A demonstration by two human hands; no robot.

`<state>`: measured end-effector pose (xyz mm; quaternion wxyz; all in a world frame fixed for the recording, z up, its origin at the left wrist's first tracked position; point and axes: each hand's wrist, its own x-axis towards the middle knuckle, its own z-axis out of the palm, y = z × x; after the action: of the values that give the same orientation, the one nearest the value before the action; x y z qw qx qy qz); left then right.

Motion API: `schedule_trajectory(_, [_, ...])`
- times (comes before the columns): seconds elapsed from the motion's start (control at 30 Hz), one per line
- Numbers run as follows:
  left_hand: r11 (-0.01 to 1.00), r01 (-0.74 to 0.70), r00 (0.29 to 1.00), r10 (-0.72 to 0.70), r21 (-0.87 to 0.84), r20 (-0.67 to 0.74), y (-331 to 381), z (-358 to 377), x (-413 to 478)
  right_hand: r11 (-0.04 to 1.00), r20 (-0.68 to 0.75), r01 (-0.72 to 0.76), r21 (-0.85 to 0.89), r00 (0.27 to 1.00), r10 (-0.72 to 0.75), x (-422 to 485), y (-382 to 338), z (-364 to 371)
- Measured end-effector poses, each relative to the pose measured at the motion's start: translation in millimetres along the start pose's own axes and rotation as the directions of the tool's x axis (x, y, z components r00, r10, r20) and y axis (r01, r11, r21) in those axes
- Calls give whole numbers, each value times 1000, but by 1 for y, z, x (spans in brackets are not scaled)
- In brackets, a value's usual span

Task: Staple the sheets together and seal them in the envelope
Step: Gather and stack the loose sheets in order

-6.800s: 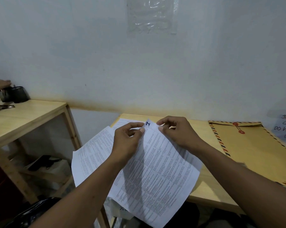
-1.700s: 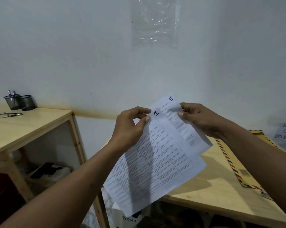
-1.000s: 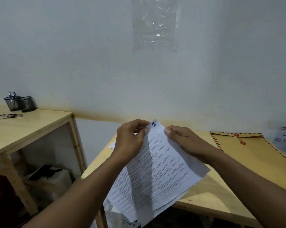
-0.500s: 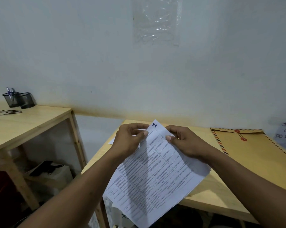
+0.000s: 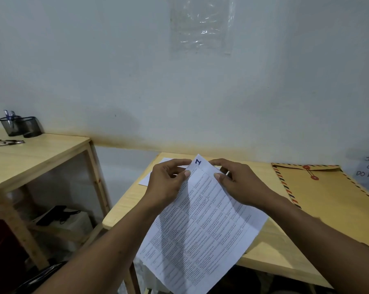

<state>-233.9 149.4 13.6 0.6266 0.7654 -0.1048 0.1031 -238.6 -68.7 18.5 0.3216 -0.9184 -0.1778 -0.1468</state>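
On the far left, two black mesh pen cups (image 5: 20, 126) are sitting on a pale wooden side table (image 5: 41, 153), well apart from the work. Moving right, the left hand (image 5: 168, 183) is pinching the top corner of the white printed sheets (image 5: 200, 225), thumb on the front, and the right hand (image 5: 236, 183) is pinching the same corner from its side. The sheets are hanging over the near left edge of the light wooden desk (image 5: 270, 247). On the right, the brown string-tie envelope with striped border (image 5: 332, 200) is lying flat and closed. Judging from this, nothing is stapled yet; no stapler is showing. Open desk is lying between sheets and envelope.
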Motion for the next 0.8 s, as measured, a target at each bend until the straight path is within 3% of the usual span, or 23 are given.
schedule_trajectory(0.4, [999, -38, 999, 38, -9, -20, -7, 12, 2, 984, -262, 71, 164, 965, -26, 1, 0, 17])
schedule_trajectory(0.8, [999, -31, 997, 29, -31, -68, -8, 13, 2, 991, -277, 45, 130, 961, -7, 8, 1, 13])
